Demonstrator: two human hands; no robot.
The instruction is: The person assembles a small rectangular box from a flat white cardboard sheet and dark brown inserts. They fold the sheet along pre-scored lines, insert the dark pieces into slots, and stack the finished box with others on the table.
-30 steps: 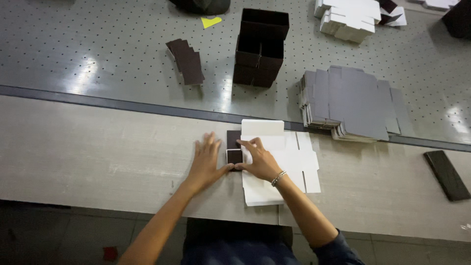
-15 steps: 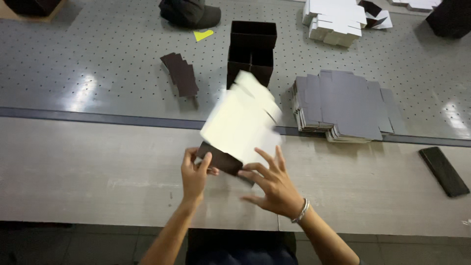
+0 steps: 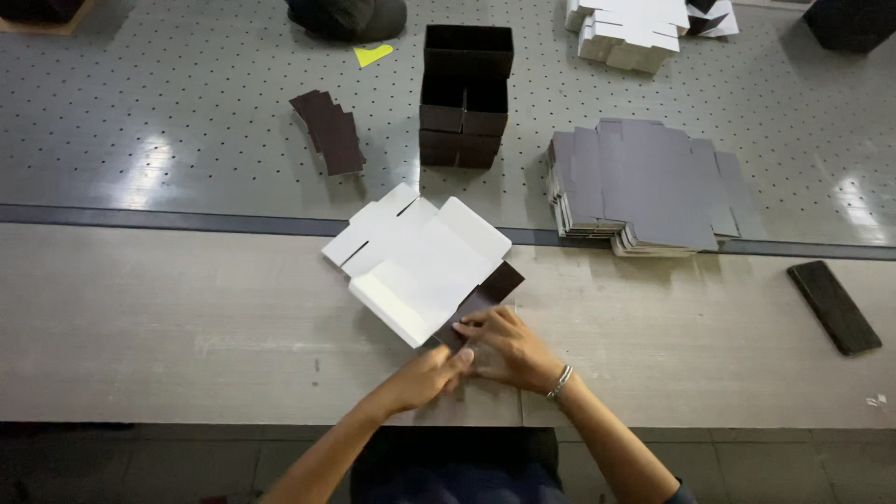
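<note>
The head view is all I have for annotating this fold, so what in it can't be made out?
- Dark flap of the white box blank: its near end is covered by the left hand and right hand.
- Left hand's fingertips: hidden under the right hand.
- Dark object: cut off by the top edge.
- Black box: cut off at the top right corner.

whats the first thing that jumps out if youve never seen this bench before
The big white flat carton blank lying mid-bench, with the left hand and right hand pressing on its dark flap at the near edge. Behind it stands a stack of open dark boxes, and to the right a pile of grey flat blanks.
</note>
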